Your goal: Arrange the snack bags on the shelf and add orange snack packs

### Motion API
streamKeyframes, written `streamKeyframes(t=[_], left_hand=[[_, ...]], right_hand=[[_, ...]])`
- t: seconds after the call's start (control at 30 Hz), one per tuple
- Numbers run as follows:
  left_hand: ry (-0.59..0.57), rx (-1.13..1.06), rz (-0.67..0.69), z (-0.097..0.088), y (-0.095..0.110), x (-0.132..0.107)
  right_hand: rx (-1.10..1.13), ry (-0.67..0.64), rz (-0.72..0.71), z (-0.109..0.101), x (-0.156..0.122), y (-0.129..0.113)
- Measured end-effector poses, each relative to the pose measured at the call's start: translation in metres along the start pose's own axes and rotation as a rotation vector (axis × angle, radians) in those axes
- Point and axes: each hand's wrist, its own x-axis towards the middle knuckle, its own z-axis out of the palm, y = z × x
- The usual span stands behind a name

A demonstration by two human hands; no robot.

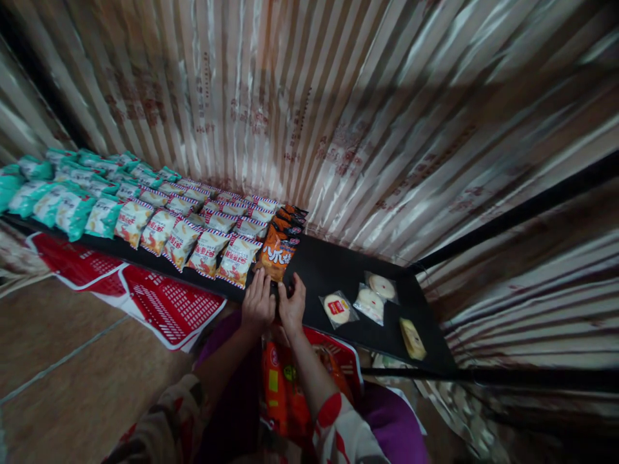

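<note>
My left hand [258,301] and my right hand [293,304] rest side by side at the front edge of a black shelf [338,267]. Both touch the near end of a row of orange snack packets [279,248] that runs back toward the wall. The left fingers lie flat against the lowest packet; the right fingers are spread on the shelf just beside it. Neither hand grips anything I can see. A large orange bag [283,393] of packets sits below my arms, against my lap.
Rows of white-and-red snack packets [207,248] and teal packets [72,206] fill the shelf to the left. Three clear-wrapped round cakes [370,299] and a yellow packet [412,338] lie to the right. Red baskets [164,303] lie on the floor. Striped foil wall behind.
</note>
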Motion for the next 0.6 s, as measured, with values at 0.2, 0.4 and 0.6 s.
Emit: streamKeyframes(t=[0.2,0.4,0.6], left_hand=[[0.033,-0.080,0.088,-0.011,0.003,-0.010],[-0.026,-0.173,0.309,-0.022,0.020,-0.042],[-0.353,-0.226,0.380,-0.023,0.038,-0.081]], right_hand=[[0.003,0.024,-0.030,-0.030,-0.031,0.003],[0.098,-0.037,-0.020,-0.064,-0.075,0.027],[-0.257,0.064,0.099,-0.120,-0.100,0.075]])
